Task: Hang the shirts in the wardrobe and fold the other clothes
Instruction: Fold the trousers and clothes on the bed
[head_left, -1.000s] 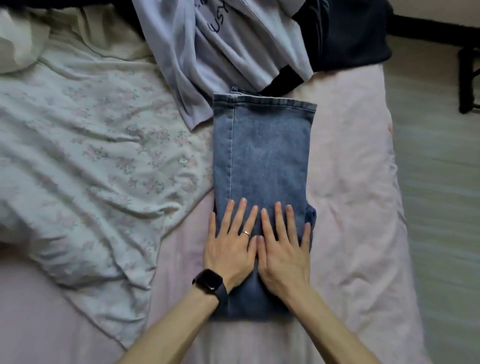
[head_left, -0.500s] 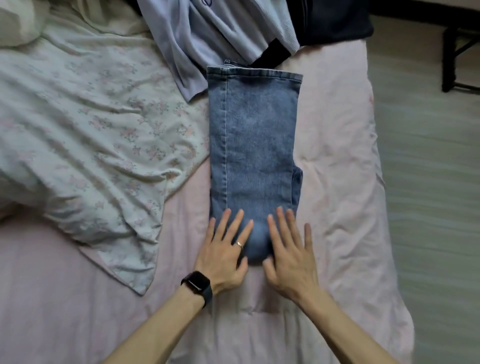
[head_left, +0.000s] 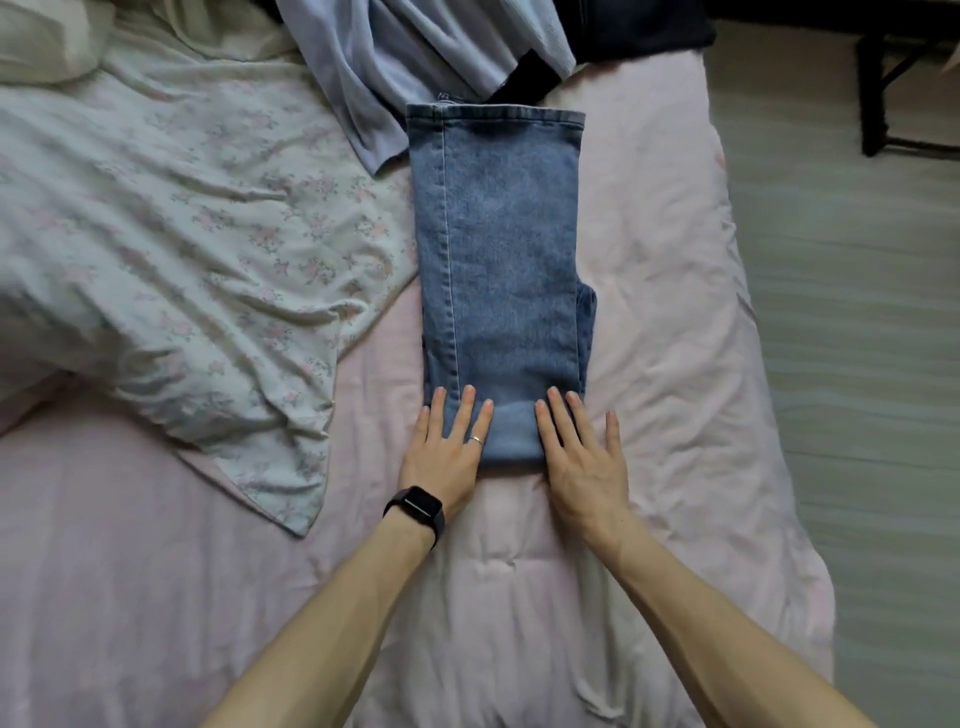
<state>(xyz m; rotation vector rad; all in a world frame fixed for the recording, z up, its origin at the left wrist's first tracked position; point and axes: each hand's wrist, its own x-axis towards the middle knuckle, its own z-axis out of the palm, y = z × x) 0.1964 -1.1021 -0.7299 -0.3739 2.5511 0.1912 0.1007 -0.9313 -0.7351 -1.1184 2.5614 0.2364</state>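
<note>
I am pressing my left hand (head_left: 447, 447) and right hand (head_left: 582, 457) flat on the near end of the folded blue jeans (head_left: 498, 270), fingers straight and gripping nothing. The jeans are lying lengthwise on the pink bed (head_left: 670, 322). The pressure, I judge, is setting the crease. Beyond the jeans' far end, a pale lilac shirt (head_left: 395, 52) and a dark garment (head_left: 649, 26) are waiting.

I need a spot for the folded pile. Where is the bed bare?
Bare sheet lies right of the jeans, out to the bed edge, and near-left, below the duvet. Crowded: the far end, where a pale shirt and dark garment pile up by the jeans; the duvet covers the left.
</note>
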